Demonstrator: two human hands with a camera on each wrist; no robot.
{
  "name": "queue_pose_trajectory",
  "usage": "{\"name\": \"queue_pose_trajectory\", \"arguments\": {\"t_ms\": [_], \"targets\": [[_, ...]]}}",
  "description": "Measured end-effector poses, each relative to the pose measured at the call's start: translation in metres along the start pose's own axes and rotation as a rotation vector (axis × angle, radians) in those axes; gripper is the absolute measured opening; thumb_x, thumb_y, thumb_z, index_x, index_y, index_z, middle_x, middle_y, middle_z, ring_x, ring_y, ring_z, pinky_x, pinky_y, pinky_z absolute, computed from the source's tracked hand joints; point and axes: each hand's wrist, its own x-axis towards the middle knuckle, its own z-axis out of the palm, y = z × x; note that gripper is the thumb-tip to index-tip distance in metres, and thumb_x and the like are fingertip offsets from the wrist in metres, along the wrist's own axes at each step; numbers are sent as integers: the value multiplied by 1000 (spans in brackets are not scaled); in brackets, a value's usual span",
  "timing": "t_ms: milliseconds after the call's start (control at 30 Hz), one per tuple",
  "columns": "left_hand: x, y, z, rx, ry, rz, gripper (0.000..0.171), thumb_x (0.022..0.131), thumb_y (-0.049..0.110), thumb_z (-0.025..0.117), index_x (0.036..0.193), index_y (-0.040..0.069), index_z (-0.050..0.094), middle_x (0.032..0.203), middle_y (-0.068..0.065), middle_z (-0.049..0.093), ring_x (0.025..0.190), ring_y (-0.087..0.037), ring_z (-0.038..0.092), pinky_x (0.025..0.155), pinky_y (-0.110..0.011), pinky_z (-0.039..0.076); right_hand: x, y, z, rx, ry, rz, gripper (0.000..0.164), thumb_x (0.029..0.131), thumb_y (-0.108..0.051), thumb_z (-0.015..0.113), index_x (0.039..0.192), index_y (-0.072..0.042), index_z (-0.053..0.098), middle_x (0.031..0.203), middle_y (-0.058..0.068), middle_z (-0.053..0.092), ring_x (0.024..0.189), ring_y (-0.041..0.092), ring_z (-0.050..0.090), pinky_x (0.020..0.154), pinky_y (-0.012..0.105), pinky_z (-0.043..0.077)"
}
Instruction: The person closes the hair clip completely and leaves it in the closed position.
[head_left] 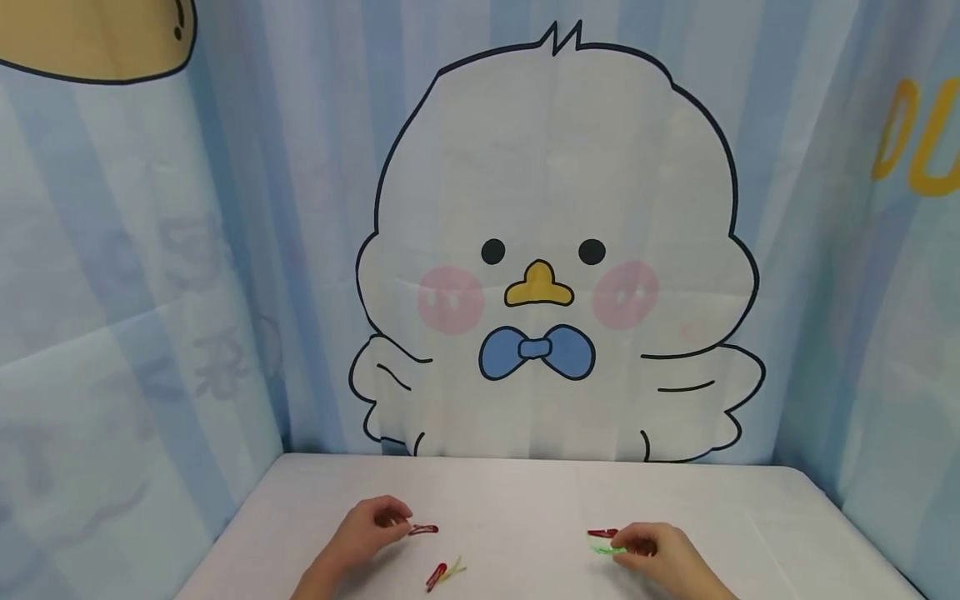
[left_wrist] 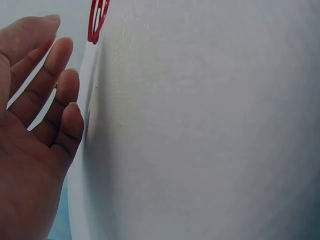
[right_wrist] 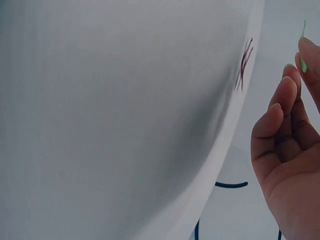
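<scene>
In the head view my left hand [head_left: 372,527] is beside a red hair clip [head_left: 424,529] on the table. The left wrist view shows that hand [left_wrist: 37,95] with its fingers loosely bent and apart, holding nothing; the red clip [left_wrist: 98,21] lies past the fingertips. With thumb and finger, my right hand [head_left: 660,550] pinches a light green hair clip [head_left: 607,550], seen edge-on in the right wrist view [right_wrist: 303,65]. Behind it on the table is a dark red clip [head_left: 602,532], which looks splayed in the right wrist view [right_wrist: 243,66].
Nearer the front of the white table [head_left: 525,500], another red clip [head_left: 436,577] lies against a pale yellow clip [head_left: 453,570]. A curtain [head_left: 555,167] with a printed chick hangs behind the table, and striped curtains hang on both sides.
</scene>
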Motion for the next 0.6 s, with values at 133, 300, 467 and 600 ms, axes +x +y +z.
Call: {"name": "queue_pose_trajectory", "arguments": {"t_ms": [133, 300, 467, 600], "targets": [[3, -4, -2, -1, -33, 7, 14, 87, 12, 77, 98, 5, 71, 85, 0, 62, 78, -19, 54, 69, -32, 46, 2, 3, -2, 8, -58, 50, 11, 85, -10, 80, 94, -8, 75, 82, 2, 57, 80, 19, 52, 71, 32, 48], [5, -5, -3, 38, -48, 1, 12, 85, 10, 78, 93, 6, 69, 82, 0, 60, 76, -18, 54, 68, -31, 47, 5, 9, -7, 0, -134, 6, 10, 85, -8, 79, 94, -9, 74, 79, 2, 56, 78, 20, 51, 68, 31, 45], [7, -7, -2, 84, -56, 10, 13, 84, 10, 79, 89, 8, 68, 79, 1, 59, 74, -17, 54, 66, -30, 47, 7, 13, -7, -13, -177, 10, 9, 85, -5, 76, 93, -8, 75, 77, 2, 55, 77, 19, 50, 66, 31, 42], [7, -4, -1, 118, -65, 14, 11, 84, 9, 79, 87, 9, 68, 78, 1, 58, 73, -17, 53, 66, -30, 46, 9, 16, -4, -40, -182, 32, 6, 87, -6, 76, 93, -8, 74, 75, 2, 55, 75, 19, 50, 67, 31, 43]]}}
